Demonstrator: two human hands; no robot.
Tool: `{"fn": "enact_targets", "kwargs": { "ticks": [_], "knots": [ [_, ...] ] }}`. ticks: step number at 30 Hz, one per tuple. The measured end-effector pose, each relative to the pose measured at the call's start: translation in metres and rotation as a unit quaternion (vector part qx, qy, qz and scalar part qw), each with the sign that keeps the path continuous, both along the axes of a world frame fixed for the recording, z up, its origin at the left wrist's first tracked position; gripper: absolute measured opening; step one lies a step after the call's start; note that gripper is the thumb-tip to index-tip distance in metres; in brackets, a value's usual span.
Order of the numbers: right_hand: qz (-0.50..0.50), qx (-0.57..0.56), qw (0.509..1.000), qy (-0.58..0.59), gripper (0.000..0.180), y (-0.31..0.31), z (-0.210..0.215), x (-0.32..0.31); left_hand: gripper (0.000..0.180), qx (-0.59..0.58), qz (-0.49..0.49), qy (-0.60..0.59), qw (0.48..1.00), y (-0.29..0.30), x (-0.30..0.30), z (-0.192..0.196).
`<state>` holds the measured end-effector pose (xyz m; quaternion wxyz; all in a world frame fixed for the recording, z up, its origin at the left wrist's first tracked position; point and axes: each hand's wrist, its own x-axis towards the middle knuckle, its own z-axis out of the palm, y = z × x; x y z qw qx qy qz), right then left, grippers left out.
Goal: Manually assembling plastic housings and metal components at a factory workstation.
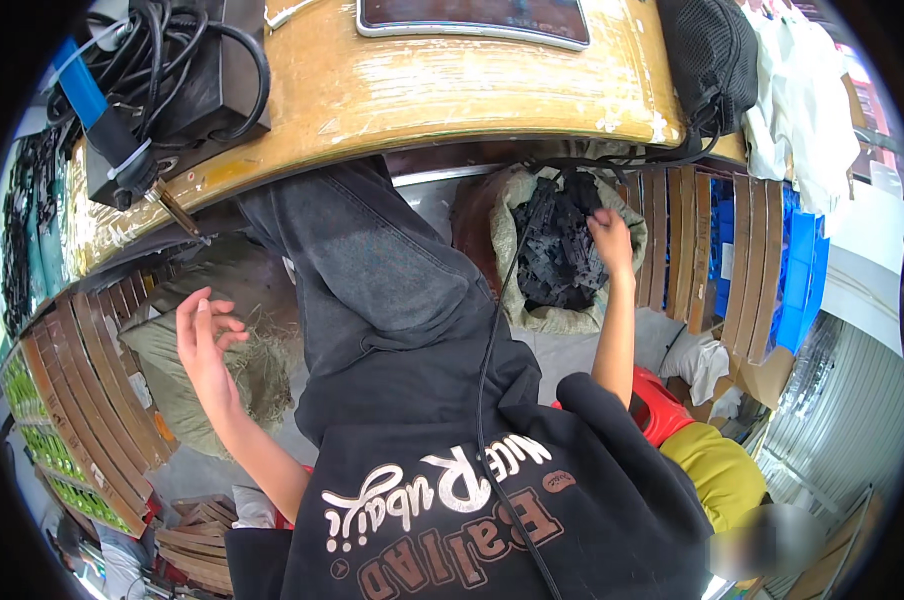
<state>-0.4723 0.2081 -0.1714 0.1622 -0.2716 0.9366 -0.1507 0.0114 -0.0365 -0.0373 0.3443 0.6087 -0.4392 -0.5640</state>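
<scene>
My right hand is over a woven sack filled with small black plastic-looking pieces. Its fingers are curled together at the top right of the heap; whatever they grip, if anything, is hidden. My left hand hovers above a drab green sack with pale loose strands on its right side. Nothing is in that hand, and its fingers are spread. A thin black cord runs down across my chest and leg.
A worn wooden table spans the top, bearing a tablet-like device. At its left are a blue-handled tool with a metal tip and coiled black cables. Stacked cardboard trays flank the left; blue bins stand right.
</scene>
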Motion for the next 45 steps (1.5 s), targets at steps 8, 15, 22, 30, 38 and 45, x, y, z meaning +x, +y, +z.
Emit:
{"fn": "enact_targets", "kwargs": {
  "ticks": [8,15,22,30,38,45],
  "knots": [
    [-0.033,0.136,0.988,0.057,0.058,-0.055,-0.085,-0.049,0.023,0.017,-0.018,-0.017,1.0,0.007,0.0,-0.014],
    [0.078,0.089,0.979,0.165,0.032,-0.022,-0.084,0.011,0.024,0.033,0.038,-0.049,0.998,0.019,0.042,-0.028],
    [0.058,0.076,0.991,0.09,0.032,-0.005,-0.066,0.016,0.024,0.052,0.032,-0.066,0.996,0.011,0.037,-0.037],
    [-0.02,0.183,0.983,0.02,0.052,-0.033,-0.103,-0.031,0.023,0.041,0.022,-0.064,0.997,0.006,0.022,-0.04],
    [0.05,0.099,0.993,-0.027,0.042,-0.013,-0.091,-0.031,0.022,0.044,0.053,-0.05,0.996,0.013,0.045,-0.051],
    [0.053,0.137,0.989,-0.012,0.042,-0.003,-0.06,-0.009,0.019,0.054,0.06,-0.025,0.996,0.008,0.048,-0.059]
  ]
}}
